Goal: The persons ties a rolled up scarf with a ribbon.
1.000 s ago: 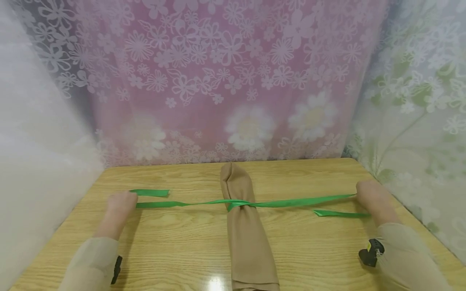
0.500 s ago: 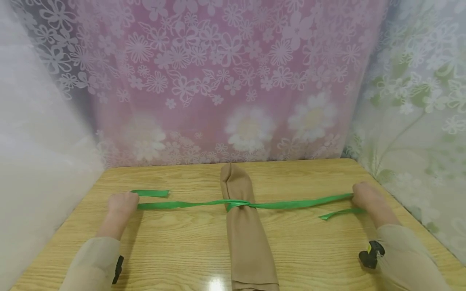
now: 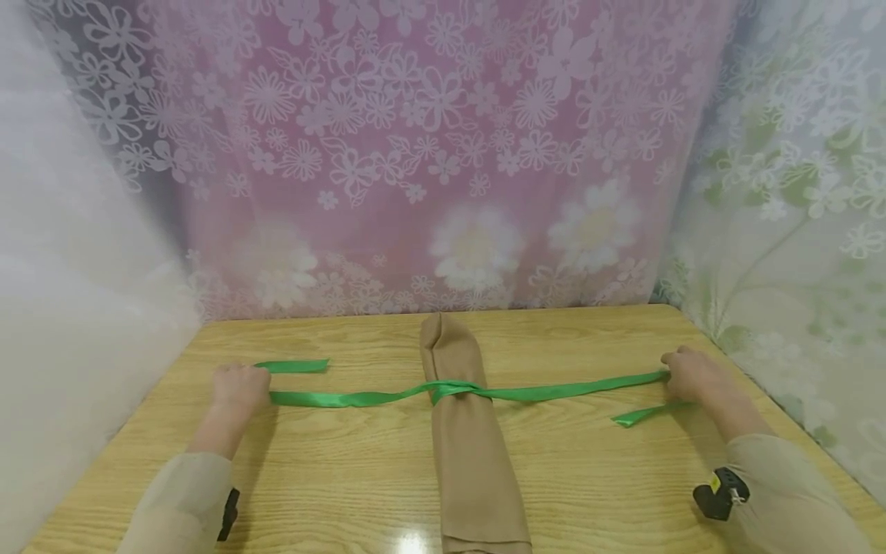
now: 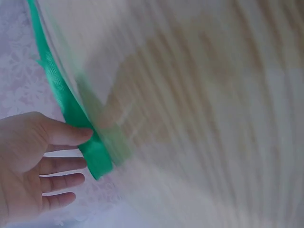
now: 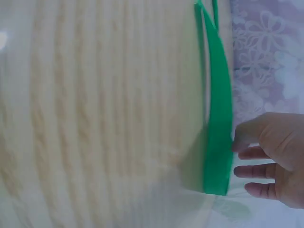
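Observation:
A green ribbon (image 3: 581, 388) crosses itself in a half knot around the middle of a folded brown cloth (image 3: 481, 469), cinching it. In the head view my left hand (image 3: 240, 391) pinches the ribbon's left length; a short tail extends beyond it on the far side. The left wrist view shows the thumb pressed on the ribbon (image 4: 76, 111), other fingers nearly straight. On the opposite side, my right hand (image 3: 699, 381) pinches the right length by thumb and fingertips, with a tail on the near side. The right wrist view has these fingertips at the ribbon's (image 5: 219, 128) edge.
The wooden table (image 3: 332, 477) lies beneath everything. A pink floral curtain (image 3: 388, 192) hangs along its far edge, with pale sheets (image 3: 782, 254) at both sides. A small black device (image 3: 720, 492) sits by the right sleeve.
Both hands have come slightly inward. The ribbon lengths on both sides have slackened and sag a little, and the left one lies lower. The brown cloth stays in place.

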Action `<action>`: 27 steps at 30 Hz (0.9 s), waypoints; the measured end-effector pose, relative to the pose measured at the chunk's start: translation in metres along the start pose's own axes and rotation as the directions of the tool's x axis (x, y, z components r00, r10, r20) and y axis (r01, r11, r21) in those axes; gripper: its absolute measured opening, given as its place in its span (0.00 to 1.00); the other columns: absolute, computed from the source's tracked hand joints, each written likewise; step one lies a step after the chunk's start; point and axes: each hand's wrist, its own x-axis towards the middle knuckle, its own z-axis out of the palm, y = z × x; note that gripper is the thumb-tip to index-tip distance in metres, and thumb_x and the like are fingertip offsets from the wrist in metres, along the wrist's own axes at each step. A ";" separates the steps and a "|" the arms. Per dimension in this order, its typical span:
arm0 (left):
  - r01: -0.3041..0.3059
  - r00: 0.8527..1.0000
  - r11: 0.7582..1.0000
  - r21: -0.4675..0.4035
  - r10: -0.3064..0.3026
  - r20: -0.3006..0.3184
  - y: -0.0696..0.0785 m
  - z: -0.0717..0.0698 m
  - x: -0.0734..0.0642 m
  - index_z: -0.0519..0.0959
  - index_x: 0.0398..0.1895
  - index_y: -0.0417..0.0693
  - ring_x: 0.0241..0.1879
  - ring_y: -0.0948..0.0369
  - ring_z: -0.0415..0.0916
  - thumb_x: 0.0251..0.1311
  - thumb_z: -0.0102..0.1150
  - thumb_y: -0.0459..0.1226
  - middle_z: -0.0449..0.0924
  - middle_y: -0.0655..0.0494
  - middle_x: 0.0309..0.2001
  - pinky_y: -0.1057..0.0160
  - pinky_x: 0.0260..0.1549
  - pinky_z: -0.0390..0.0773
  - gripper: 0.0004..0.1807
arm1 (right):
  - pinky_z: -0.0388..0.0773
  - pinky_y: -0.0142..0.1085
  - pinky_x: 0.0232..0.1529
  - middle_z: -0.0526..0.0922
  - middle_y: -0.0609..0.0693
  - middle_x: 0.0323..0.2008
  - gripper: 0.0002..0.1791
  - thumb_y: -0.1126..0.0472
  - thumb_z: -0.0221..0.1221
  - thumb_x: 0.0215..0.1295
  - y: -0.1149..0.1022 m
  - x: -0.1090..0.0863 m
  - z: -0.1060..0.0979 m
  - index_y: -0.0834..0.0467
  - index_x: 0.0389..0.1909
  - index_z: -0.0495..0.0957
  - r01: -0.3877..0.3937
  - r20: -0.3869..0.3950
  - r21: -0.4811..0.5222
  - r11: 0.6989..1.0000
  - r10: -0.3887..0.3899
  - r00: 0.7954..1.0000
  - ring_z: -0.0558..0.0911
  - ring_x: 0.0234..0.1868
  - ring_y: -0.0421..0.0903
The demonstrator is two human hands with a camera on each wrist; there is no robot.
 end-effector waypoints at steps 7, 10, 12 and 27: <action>-0.039 0.998 0.987 -0.158 0.029 -0.063 0.025 -0.015 0.004 0.80 0.40 0.37 0.41 0.44 0.72 0.52 0.59 0.35 0.77 0.41 0.39 0.42 0.45 0.69 0.13 | 0.71 0.59 0.41 0.72 0.72 0.45 0.25 0.59 0.62 0.56 -0.012 -0.002 -0.012 0.71 0.50 0.73 0.052 -0.011 -0.069 0.996 -0.053 0.999 0.72 0.45 0.71; -0.115 0.982 0.973 -0.199 0.081 -0.171 0.043 -0.023 0.005 0.80 0.44 0.36 0.43 0.42 0.73 0.52 0.61 0.36 0.78 0.40 0.41 0.41 0.44 0.70 0.16 | 0.71 0.58 0.42 0.73 0.72 0.45 0.23 0.59 0.61 0.57 -0.022 -0.002 -0.017 0.71 0.49 0.73 0.095 -0.026 -0.070 0.993 -0.097 0.995 0.73 0.45 0.70; -0.172 0.960 0.967 -0.187 0.123 -0.250 0.056 -0.028 0.006 0.81 0.42 0.38 0.40 0.43 0.75 0.52 0.63 0.38 0.80 0.43 0.38 0.43 0.42 0.73 0.16 | 0.72 0.57 0.41 0.73 0.72 0.45 0.22 0.59 0.61 0.58 -0.030 -0.002 -0.020 0.71 0.48 0.74 0.116 -0.033 -0.068 0.991 -0.119 0.992 0.73 0.45 0.69; -0.429 0.844 0.892 -0.142 0.340 -0.415 0.139 -0.049 0.010 0.83 0.36 0.43 0.33 0.53 0.79 0.52 0.66 0.42 0.84 0.52 0.32 0.53 0.37 0.77 0.13 | 0.75 0.40 0.24 0.80 0.59 0.39 0.17 0.60 0.64 0.55 -0.101 0.000 -0.025 0.63 0.44 0.79 0.252 -0.168 0.001 0.968 -0.248 0.954 0.79 0.32 0.52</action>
